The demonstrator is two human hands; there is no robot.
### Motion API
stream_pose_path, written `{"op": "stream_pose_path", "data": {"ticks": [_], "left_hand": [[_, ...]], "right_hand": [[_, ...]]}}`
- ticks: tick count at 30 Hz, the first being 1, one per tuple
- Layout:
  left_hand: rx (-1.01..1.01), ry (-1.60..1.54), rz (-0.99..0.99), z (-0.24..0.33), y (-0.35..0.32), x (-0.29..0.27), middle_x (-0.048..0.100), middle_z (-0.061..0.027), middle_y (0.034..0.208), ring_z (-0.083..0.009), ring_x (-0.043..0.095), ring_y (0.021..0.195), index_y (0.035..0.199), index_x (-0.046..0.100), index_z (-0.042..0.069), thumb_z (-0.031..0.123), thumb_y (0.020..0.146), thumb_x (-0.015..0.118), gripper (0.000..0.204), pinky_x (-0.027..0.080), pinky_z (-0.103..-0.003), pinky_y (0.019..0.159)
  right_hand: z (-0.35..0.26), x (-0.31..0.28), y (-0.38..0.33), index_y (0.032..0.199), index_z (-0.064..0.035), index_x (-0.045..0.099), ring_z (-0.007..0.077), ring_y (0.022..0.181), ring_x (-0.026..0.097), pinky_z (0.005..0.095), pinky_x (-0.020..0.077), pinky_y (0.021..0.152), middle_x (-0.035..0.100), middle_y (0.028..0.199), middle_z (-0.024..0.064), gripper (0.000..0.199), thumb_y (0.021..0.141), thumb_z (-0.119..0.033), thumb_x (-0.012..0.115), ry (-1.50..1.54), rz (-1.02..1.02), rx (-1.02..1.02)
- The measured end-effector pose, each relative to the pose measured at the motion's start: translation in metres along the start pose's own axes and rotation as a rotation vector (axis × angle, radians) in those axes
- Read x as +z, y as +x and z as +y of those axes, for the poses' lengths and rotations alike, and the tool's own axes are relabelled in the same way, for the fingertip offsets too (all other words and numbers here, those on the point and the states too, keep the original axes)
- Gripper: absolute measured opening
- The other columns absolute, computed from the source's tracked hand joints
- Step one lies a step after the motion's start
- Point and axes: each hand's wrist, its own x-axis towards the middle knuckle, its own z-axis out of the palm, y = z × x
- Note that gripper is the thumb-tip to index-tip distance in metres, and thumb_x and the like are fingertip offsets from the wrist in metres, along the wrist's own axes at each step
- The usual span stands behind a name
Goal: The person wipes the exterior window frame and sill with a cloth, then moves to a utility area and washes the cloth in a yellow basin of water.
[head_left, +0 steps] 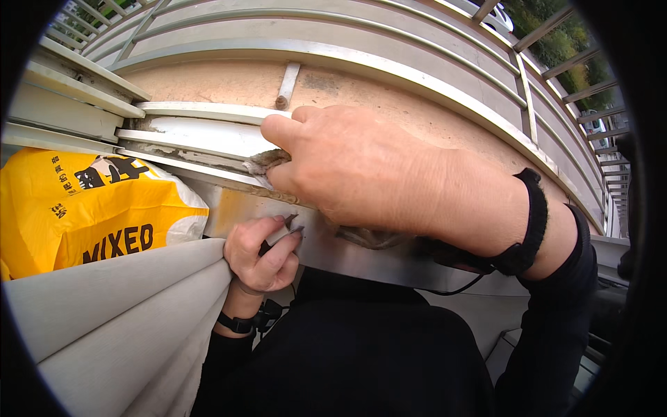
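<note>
The person's bare right hand (354, 163), back upward, extends leftward from a black-strapped right wrist (511, 215), fingers closed in a grip. The bare left hand (262, 254), lower down, curls its fingers, perhaps pinching, above a black-strapped left wrist (241, 306).

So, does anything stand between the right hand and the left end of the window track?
No visible object stands in the window track to the left of the right hand, which pinches a grey rag. The yellow bag lies outside it, on the near side.
</note>
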Motion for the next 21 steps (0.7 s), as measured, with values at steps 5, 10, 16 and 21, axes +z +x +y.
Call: {"op": "stream_pose_path", "data": {"ticks": [5, 10, 16, 21], "left_hand": [[-0.036, 0.004, 0.024, 0.002, -0.001, 0.003, 0.061, -0.009, 0.107, -0.0232, 0.061, 0.076, 0.098, 0.071, 0.013, 0.002, 0.069, 0.061, 0.033, 0.049, -0.034, 0.062], [-0.058, 0.098, 0.005, 0.007, -0.007, 0.006, 0.057, -0.0136, 0.113, -0.0263, 0.059, 0.085, 0.101, 0.068, 0.011, 0.0, 0.074, 0.057, 0.031, 0.051, -0.034, 0.071], [-0.115, 0.122, -0.017, 0.012, -0.008, 0.005, 0.056, -0.0157, 0.114, -0.0286, 0.058, 0.09, 0.101, 0.067, 0.011, -0.001, 0.077, 0.057, 0.028, 0.05, -0.036, 0.077], [-0.095, 0.152, -0.015, 0.012, -0.008, 0.005, 0.056, -0.0161, 0.115, -0.0289, 0.058, 0.09, 0.101, 0.067, 0.01, 0.0, 0.078, 0.058, 0.026, 0.05, -0.037, 0.077]], "right_hand": [[-0.019, -0.036, -0.145, 0.101, -0.0057, 0.073, 0.026, 0.088, 0.059, 0.0367, 0.0512, 0.075, 0.053, 0.103, 0.0127, 0.031, 0.071, 0.0, 0.067, 0.088, -0.031, 0.357], [-0.06, -0.052, -0.262, 0.089, -0.0036, 0.073, 0.0249, 0.076, 0.057, 0.03, 0.0444, 0.067, 0.053, 0.091, 0.0129, 0.031, 0.064, 0.005, 0.057, 0.332, 0.272, 0.816], [-0.091, 0.049, -0.342, 0.091, 0.0054, 0.065, 0.026, 0.079, 0.056, 0.0296, 0.0457, 0.073, 0.053, 0.088, 0.0146, 0.038, 0.059, 0.006, 0.045, 0.249, 0.566, 1.007], [-0.106, 0.126, -0.372, 0.103, 0.0021, 0.065, 0.031, 0.098, 0.059, 0.0389, 0.0482, 0.089, 0.062, 0.104, 0.0156, 0.025, 0.083, -0.013, 0.061, -0.087, 0.743, 1.039]]}}
